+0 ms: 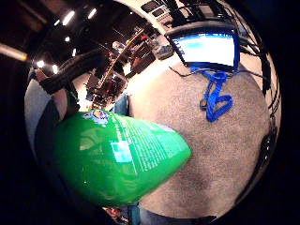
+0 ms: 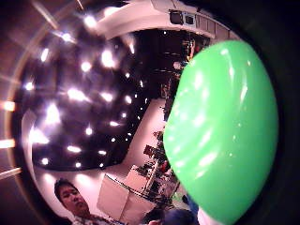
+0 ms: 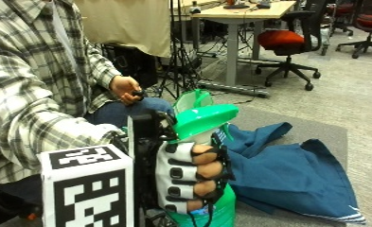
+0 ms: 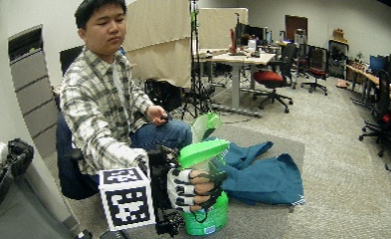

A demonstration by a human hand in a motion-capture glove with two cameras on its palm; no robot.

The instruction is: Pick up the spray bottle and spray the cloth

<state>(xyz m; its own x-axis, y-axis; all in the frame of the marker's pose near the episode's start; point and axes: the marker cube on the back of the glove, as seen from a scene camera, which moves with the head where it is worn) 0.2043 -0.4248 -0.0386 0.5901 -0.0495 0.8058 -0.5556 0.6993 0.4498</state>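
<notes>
The green spray bottle (image 3: 204,120) stands upright at the near end of the grey table (image 3: 318,130). My gloved right hand (image 3: 191,177) grips its neck, fingers curled round just below the green spray head. I cannot tell whether its base touches the table. The bottle's green body fills much of both palm views (image 1: 117,157) (image 2: 225,131). A dark blue cloth (image 3: 286,175) lies crumpled on the table right beside the bottle, on the side away from the person. The wide view shows the same hand (image 4: 194,189), bottle (image 4: 205,219) and cloth (image 4: 261,174).
A pale green object (image 3: 195,100) sits just behind the bottle. The person's bare left hand (image 3: 128,90) rests on the lap holding something small and black. A monitor (image 1: 208,47) and a blue strap (image 1: 215,96) show in the little finger side view. Desks and office chairs (image 3: 286,40) stand beyond the table.
</notes>
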